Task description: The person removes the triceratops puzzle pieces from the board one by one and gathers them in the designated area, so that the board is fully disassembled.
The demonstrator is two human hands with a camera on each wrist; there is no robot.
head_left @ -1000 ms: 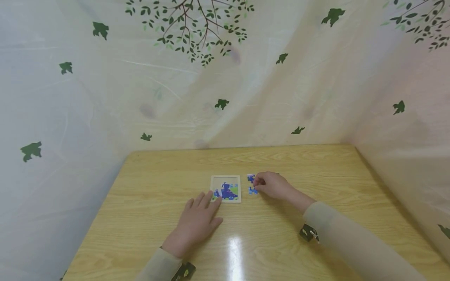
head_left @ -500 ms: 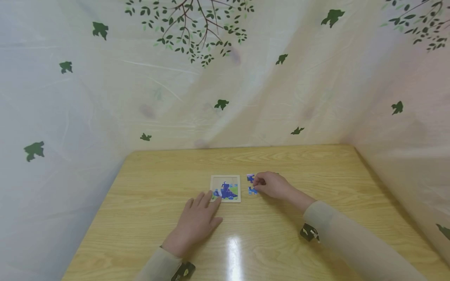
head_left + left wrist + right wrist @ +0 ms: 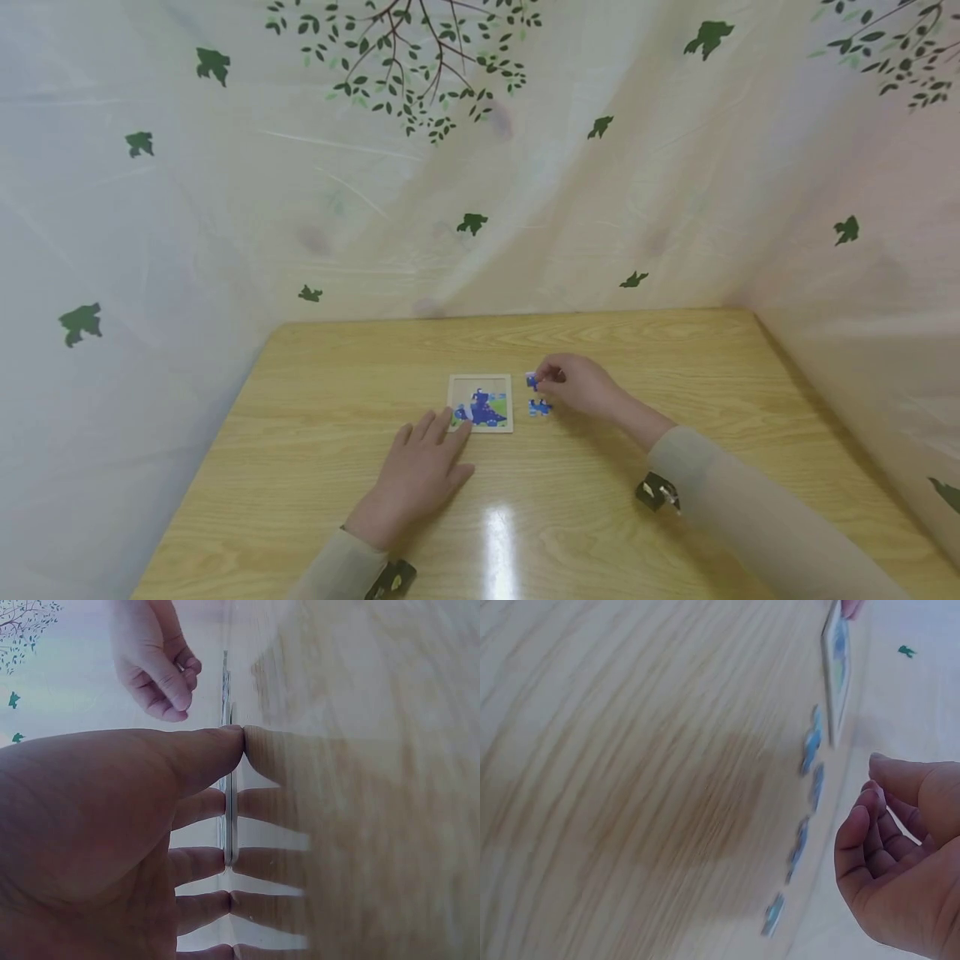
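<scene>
A small square puzzle tray (image 3: 452, 392) with a pale frame lies on the table. Joined pieces form a blue-purple dinosaur picture (image 3: 483, 408) in its lower part; bare backing shows above. My left hand (image 3: 422, 468) is spread flat, its fingertips at the tray's lower left edge. To the right of the tray lie loose puzzle pieces, an upper one (image 3: 532, 381) and a lower one (image 3: 538, 407); the right wrist view shows several in a row, including a blue piece (image 3: 799, 849). Over them hovers my right hand (image 3: 581, 386), its fingers loosely curled and no piece visible between them.
The wooden table (image 3: 315, 375) meets a pale curtain (image 3: 360, 242) printed with leaves and branches at the back and sides. A dark wrist device (image 3: 657, 492) sits on the right sleeve, with another (image 3: 392, 579) on the left.
My right hand has lifted slightly and shifted up and left, from beside the lower loose piece toward the upper one. More of the lower piece shows. The left hand stays put.
</scene>
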